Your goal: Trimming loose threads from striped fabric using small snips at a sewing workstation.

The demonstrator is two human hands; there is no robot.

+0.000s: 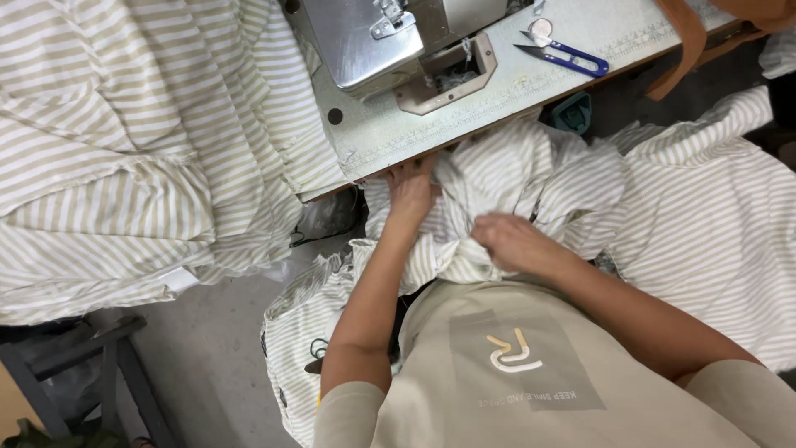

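Left hand (412,189) clutches the striped cloth (497,178) at the table (390,133) edge; right hand (514,242), at four o'clock of it, grips a bunched fold; snips (564,54) at one o'clock.

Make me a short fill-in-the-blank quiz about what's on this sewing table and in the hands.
1. Both hands, left hand and right hand, rest on fabric patterned with ____.
2. The thread snips on the table have handles coloured ____.
3. The sewing machine body is made of shiny ____.

Missing words: stripes; blue; metal
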